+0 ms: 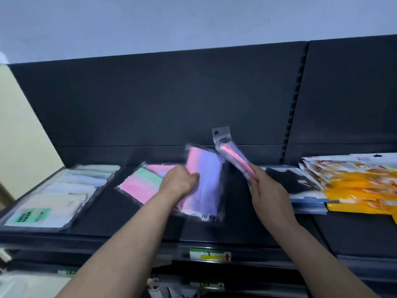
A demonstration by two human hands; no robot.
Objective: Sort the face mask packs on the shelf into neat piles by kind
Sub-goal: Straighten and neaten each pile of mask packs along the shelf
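Dark metal shelf (129, 211) with a dark back panel (150, 100) fills the view, and at its middle the left hand (178, 181) grips a clear pack of pink-to-lilac masks (206, 179) by its left edge, fingers curled round it; the pack is blurred, so I cannot tell whether its lower end rests on the shelf or hangs just above it. Just to the right, the right hand (266, 190) pinches the lower end of a second clear pack (232, 153), seen nearly edge-on with a pink strip showing, slanting up and to the left with its hang tab uppermost, clear of the shelf. Behind the left hand and partly hidden by it lies a pink-and-green pack (141, 183), flat on the shelf, with another pink one showing beyond it. Well apart to the left sits an overlapping row of pale packs (64, 196), the nearest bearing a green label. Right of the right hand lies a pile of black mask packs (285, 181), and beside those a heap of orange-and-yellow packs (354, 183). On the shelf's front edge below the hands is a green-and-yellow price label (209, 254); above the back panel rises a pale wall (171, 22)
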